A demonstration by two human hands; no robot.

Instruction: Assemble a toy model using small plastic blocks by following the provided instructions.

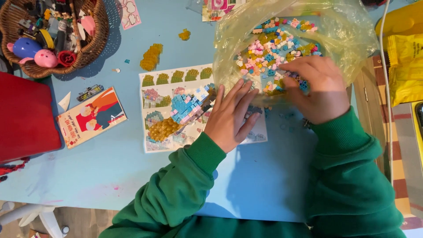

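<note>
Fingers on the right hand are curled down into the heap of tiny bricks inside the clear plastic bag, but the fingertips are buried in the pile, so I honestly can't tell whether they're pinching a piece or just raking through. Left hand is flat, fingers spread and released, resting on the instruction sheet with its fingertips touching the bag's near edge.

Just beside that left hand sits the half-built blue, pink and amber model, lying on the sheet. A yellow brick stack and a smaller yellow bit sit apart on the blue table, above the sheet.

Hard to read stuff: the bag's crinkles and glare blur the bricks at its far side, and both green sleeves cover the sheet's lower right corner. Wicker basket of toys is cut off at the top left, red box cut off at the left edge, yellow packet cut off on the right.

Open tabletop runs along the near edge, left of the sleeves, below the small card.
</note>
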